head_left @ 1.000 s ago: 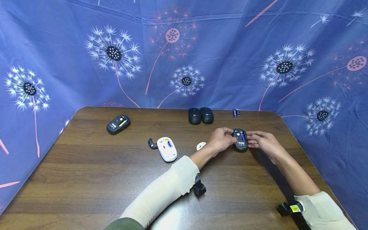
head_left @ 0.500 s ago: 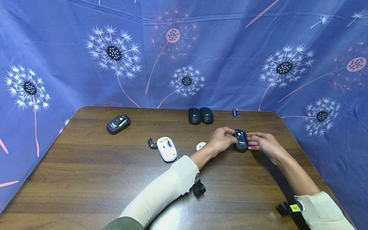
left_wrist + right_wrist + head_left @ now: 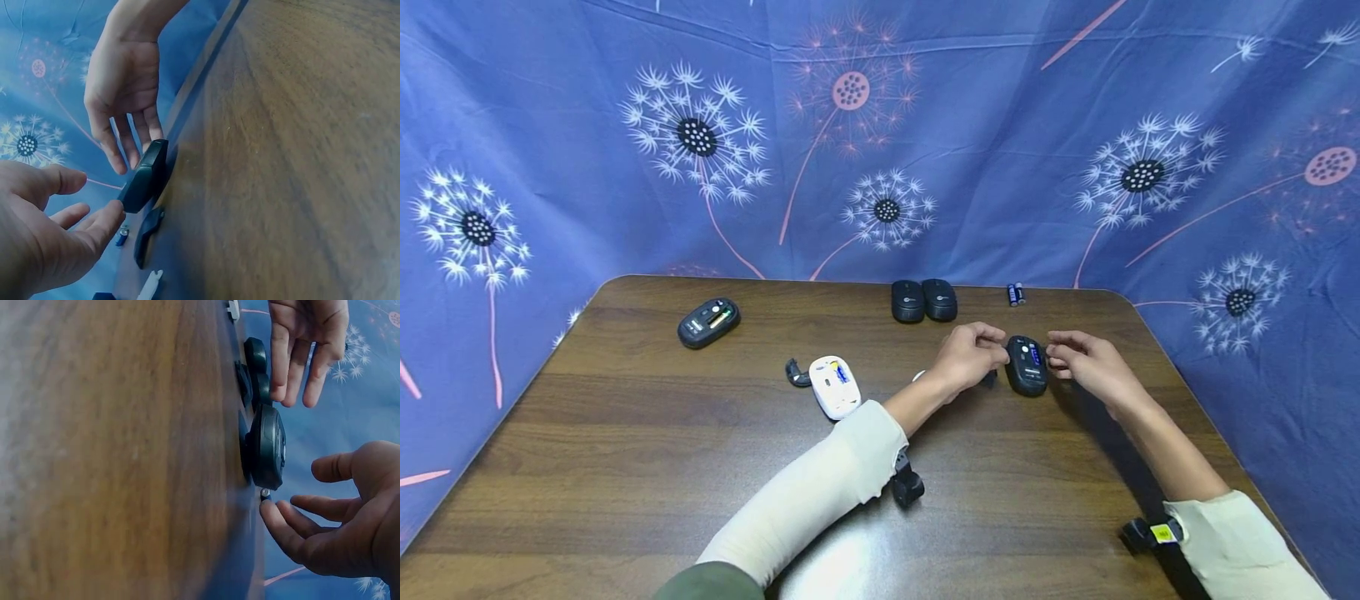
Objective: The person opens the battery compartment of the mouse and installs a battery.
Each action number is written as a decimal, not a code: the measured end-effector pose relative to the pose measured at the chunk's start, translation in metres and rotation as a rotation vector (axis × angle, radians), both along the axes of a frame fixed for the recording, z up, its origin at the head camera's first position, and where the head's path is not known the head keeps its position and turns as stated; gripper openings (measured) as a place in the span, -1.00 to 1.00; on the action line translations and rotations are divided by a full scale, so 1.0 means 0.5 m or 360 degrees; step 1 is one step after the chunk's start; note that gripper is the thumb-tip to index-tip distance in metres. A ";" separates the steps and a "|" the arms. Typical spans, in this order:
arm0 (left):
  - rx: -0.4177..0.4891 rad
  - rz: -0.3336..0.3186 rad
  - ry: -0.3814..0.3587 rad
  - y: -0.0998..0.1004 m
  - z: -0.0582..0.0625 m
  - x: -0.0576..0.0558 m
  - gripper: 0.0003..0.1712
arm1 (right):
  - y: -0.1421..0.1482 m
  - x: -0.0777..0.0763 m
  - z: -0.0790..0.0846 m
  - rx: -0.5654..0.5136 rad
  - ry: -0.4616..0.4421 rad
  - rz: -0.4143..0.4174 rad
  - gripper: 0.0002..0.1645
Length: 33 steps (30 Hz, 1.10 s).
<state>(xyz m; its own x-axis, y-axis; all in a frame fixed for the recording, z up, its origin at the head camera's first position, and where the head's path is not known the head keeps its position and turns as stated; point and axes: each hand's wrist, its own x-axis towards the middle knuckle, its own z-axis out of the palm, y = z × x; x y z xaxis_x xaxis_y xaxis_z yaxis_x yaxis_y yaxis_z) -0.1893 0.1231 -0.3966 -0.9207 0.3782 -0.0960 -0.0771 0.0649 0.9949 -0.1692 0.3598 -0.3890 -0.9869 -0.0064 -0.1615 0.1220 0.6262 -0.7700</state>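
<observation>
A black computer mouse (image 3: 1027, 382) lies upside down on the table, its battery slot uncovered with a blue battery (image 3: 1035, 357) inside. My left hand (image 3: 964, 360) hovers at its left side, fingers loosely bent and holding nothing. On the opposite side is my right hand (image 3: 1093, 371), also bare of any object, thumb and fingers spread apart in the right wrist view. The left fingertips come right up to the edge of the mouse (image 3: 145, 178) in the left wrist view. A black battery cover (image 3: 147, 234) lies beside the mouse, partly hidden by the left hand in the head view.
A white mouse (image 3: 835, 388) lies upturned beside a black curved cover (image 3: 797, 374). Farther left is another upturned black mouse (image 3: 709, 323). Two black mice (image 3: 923, 302) and two blue batteries (image 3: 1016, 295) sit near the back edge. The left wrist mostly hides a white cover (image 3: 918, 376).
My left hand has let go of the mouse and shifted slightly left; the black cover now shows beneath it. My right fingers have drawn slightly away from the mouse.
</observation>
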 end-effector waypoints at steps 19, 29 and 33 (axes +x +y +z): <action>-0.0441 0.0013 0.0403 -0.094 -0.042 -0.088 -0.54 | -0.065 -0.026 0.028 0.0326 0.0315 0.0116 -0.31; -0.0664 0.0090 0.0529 -0.152 -0.047 -0.131 -0.50 | -0.147 -0.049 0.036 0.0283 0.0342 0.0268 -0.33; -0.0700 0.0053 0.0539 -0.185 -0.013 -0.114 -0.41 | -0.182 -0.064 0.030 0.0300 0.0376 0.0358 -0.34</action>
